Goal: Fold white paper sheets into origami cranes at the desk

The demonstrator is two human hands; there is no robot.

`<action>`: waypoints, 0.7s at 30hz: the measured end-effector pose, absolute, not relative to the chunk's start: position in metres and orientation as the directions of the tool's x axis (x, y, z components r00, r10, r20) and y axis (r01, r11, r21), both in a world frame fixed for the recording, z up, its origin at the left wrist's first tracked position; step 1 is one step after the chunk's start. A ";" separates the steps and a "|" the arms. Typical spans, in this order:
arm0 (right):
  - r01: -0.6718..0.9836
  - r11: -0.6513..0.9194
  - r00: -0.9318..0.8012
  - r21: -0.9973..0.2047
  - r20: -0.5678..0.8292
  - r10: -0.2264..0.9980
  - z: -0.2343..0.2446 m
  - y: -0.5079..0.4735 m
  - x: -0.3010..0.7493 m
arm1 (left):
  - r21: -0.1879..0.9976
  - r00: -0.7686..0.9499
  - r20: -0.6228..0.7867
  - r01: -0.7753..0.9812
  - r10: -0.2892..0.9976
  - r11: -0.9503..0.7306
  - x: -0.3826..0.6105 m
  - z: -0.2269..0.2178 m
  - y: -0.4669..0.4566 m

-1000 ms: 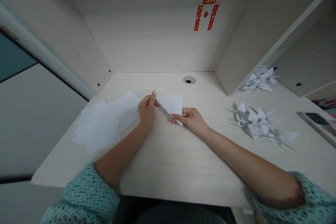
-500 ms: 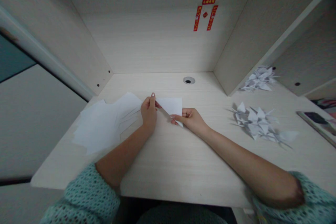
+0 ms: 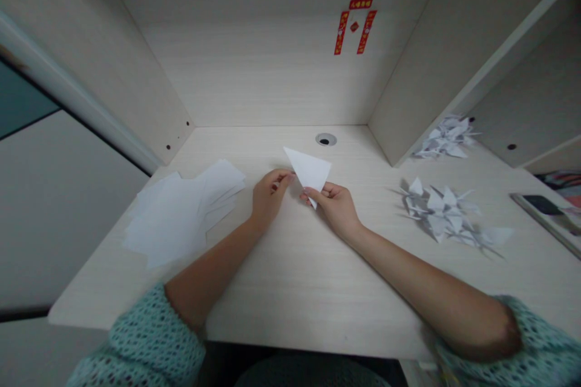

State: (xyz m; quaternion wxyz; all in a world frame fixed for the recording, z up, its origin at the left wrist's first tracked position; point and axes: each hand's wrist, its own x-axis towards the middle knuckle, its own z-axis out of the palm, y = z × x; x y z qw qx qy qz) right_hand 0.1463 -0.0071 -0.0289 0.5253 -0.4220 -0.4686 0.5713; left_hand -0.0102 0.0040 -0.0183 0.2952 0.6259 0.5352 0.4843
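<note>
A folded white paper triangle (image 3: 309,170) stands tilted above the desk between my hands, its point down. My right hand (image 3: 333,205) pinches its lower tip between thumb and fingers. My left hand (image 3: 271,196) reaches in from the left, fingertips at the paper's lower left edge. To the left of that hand lies a loose stack of white paper sheets (image 3: 170,221), with neither hand touching it. Both forearms rest over the pale wood-grain desk (image 3: 272,308).
Folded paper cranes lie in a pile (image 3: 440,214) on the right, with another pile (image 3: 447,142) behind it. A phone (image 3: 540,204) sits at the right edge. Wood panels enclose the desk, which has a cable grommet (image 3: 325,139). Red paper decorations (image 3: 354,27) hang on the back panel.
The paper now shows as a triangle raised above the desk instead of lying flat. My left hand has moved right, away from the sheets, and its fingers have come to the paper's edge.
</note>
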 end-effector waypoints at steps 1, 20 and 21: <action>-0.205 -0.015 -0.100 -0.979 0.006 0.995 -0.028 -0.007 0.146 | 0.882 -0.035 0.291 0.398 0.956 -0.253 -0.009 -0.018 0.003; -0.330 -0.028 -0.043 -0.943 -0.015 0.999 -0.019 -0.004 0.149 | 0.918 0.038 0.253 0.307 0.967 -0.252 -0.009 -0.024 0.009; -0.329 -0.021 -0.039 -0.944 -0.008 0.999 -0.018 -0.004 0.148 | 0.916 0.038 0.253 0.313 0.967 -0.252 -0.009 -0.023 0.009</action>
